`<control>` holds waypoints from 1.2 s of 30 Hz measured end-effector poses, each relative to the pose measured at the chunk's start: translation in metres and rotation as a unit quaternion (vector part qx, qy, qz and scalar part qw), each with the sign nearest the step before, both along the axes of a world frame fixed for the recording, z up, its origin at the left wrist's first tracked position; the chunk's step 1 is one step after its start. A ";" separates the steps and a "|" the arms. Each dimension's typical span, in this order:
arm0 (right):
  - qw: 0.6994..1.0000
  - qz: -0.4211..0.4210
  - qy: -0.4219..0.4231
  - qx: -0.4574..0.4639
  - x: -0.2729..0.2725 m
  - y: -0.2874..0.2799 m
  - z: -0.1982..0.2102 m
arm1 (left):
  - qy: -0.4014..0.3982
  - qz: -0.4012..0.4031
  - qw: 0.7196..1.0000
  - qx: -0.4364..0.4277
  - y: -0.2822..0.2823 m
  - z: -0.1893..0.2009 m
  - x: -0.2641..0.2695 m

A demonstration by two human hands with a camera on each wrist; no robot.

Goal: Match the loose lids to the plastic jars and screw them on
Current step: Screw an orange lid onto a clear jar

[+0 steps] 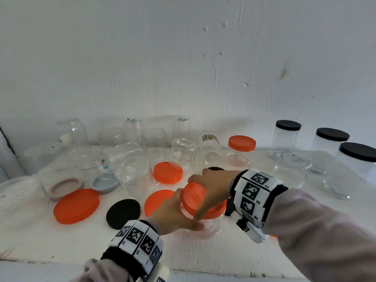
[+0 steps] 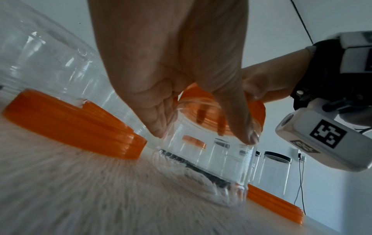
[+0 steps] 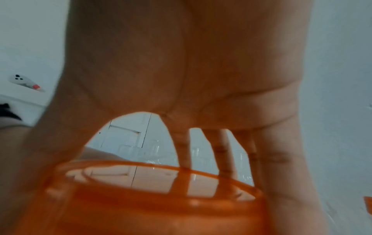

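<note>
Left hand point(image 1: 173, 212) grips jar point(image 1: 205, 224); right hand point(image 1: 211, 186) clasps its orange lid point(image 1: 193, 196).

front strip of the white table point(image 1: 61, 247) lies bare, so a hand can come in low from the near edge w/o hitting anything. mid-table is crowded: big orange lid point(image 1: 76, 206), black lid point(image 1: 123, 213) & another orange lid point(image 1: 157, 201) lie flat just left of the held jar point(image 1: 205, 222), w/ upturned clear jars point(image 1: 134, 176) packed behind to the wall. right side is looser, tho a clear jar point(image 1: 291, 169) & three black-capped jars point(image 1: 333, 141) block the far corner; gap between them prob. passable, hard to tell.
</note>
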State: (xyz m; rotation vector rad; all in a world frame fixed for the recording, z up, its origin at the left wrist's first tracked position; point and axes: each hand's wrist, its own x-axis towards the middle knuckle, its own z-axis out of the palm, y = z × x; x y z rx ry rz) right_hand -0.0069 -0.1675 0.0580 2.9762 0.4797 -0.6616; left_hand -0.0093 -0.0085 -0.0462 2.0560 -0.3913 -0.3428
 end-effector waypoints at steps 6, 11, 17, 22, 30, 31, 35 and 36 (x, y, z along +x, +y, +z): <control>0.999 -0.045 -0.010 0.007 -0.005 0.001 -0.009 | -0.008 -0.006 1.000 0.012 0.000 0.000 0.001; 1.000 0.001 0.028 0.003 -0.001 -0.001 0.004 | -0.005 -0.003 1.000 0.002 -0.001 -0.001 0.001; 1.000 -0.003 0.007 -0.012 -0.003 -0.002 0.003 | 0.000 -0.011 1.000 0.006 -0.001 -0.001 0.001; 1.000 0.000 0.008 -0.010 -0.005 -0.001 0.004 | 0.006 -0.015 1.000 0.001 0.000 0.000 0.001; 0.999 -0.020 -0.039 0.002 -0.011 0.000 -0.007 | -0.015 -0.006 1.000 0.009 -0.002 -0.001 0.000; 0.999 -0.029 -0.044 0.005 -0.012 0.000 -0.009 | -0.016 -0.005 1.000 0.010 -0.002 -0.001 0.000; 0.999 -0.037 -0.031 -0.006 -0.012 0.000 -0.007 | -0.015 -0.008 1.000 0.014 -0.002 0.000 0.000; 0.999 -0.030 -0.021 -0.012 -0.012 -0.001 -0.005 | -0.014 -0.010 1.000 0.014 -0.002 0.000 0.000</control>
